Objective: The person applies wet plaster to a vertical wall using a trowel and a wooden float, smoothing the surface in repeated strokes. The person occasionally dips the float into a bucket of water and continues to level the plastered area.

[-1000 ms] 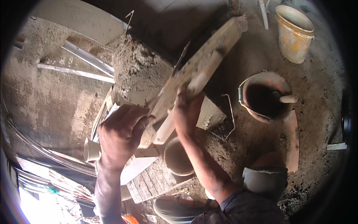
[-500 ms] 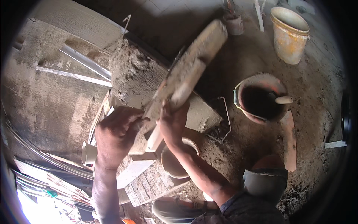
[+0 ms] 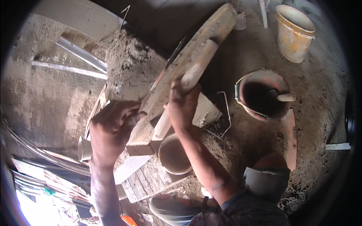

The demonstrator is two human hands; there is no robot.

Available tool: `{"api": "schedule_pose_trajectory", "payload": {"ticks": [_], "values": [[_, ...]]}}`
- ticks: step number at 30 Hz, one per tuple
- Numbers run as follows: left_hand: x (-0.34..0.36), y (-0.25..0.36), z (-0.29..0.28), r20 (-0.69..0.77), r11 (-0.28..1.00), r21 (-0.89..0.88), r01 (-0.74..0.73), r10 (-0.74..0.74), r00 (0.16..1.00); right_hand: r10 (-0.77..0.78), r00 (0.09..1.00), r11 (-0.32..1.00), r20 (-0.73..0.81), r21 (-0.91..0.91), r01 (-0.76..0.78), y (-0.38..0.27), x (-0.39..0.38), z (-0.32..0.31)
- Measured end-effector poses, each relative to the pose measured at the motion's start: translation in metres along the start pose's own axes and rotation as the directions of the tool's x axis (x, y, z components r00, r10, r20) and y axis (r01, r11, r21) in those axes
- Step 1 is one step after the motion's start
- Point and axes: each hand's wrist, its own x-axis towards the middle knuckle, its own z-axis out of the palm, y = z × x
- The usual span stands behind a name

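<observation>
A long wooden plastering float (image 3: pixel 171 77), smeared with dried mortar, lies slantwise before me, its far end up to the right. Along its face runs a wooden handle bar (image 3: pixel 198 69), and my right hand (image 3: pixel 183 109) is wrapped around it. My left hand (image 3: pixel 112 122) is at the float's left edge near its lower end. Its fingers are curled and pressed together, the tips against the board; whatever they may pinch is hidden. Beneath the float is a block or step coated in wet mortar (image 3: pixel 130 71).
To the right stands a dark bucket (image 3: pixel 245 107) with a wooden-handled tool in it. A stained pale bucket (image 3: pixel 292 43) is farther back. Below the float are a round container (image 3: pixel 174 154) and a slatted board (image 3: pixel 145 182). A bent metal rod (image 3: pixel 228 113) juts up beside the block.
The float's far end has moved up and right, and its lower end face now shows. My right hand has shifted slightly up with it; my left hand has moved a little left.
</observation>
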Motion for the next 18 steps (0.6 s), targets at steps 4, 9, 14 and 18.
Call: {"api": "schedule_pose_trajectory", "payload": {"ticks": [4, 9, 14, 18], "values": [[-0.001, -0.003, -0.002, 0.009, 0.998, 0.058, -0.025, 0.025, 1.0, 0.31, 0.925, 0.937, -0.221, -0.095, -0.336, -0.001, -0.008, 0.005], [0.002, -0.006, -0.002, 0.036, 0.998, -0.003, -0.056, 0.056, 0.998, 0.077, 0.996, 0.993, 0.044, -0.098, -0.073, 0.002, -0.019, 0.008], [0.0, -0.004, -0.001, 0.019, 0.998, 0.039, -0.044, 0.043, 0.999, 0.251, 0.964, 0.966, -0.09, -0.04, -0.255, 0.005, -0.017, 0.006], [0.001, -0.004, 0.002, -0.005, 0.999, -0.049, 0.0, 0.0, 1.0, 0.092, 0.996, 0.98, 0.009, -0.179, -0.089, 0.006, -0.015, 0.01]]}}
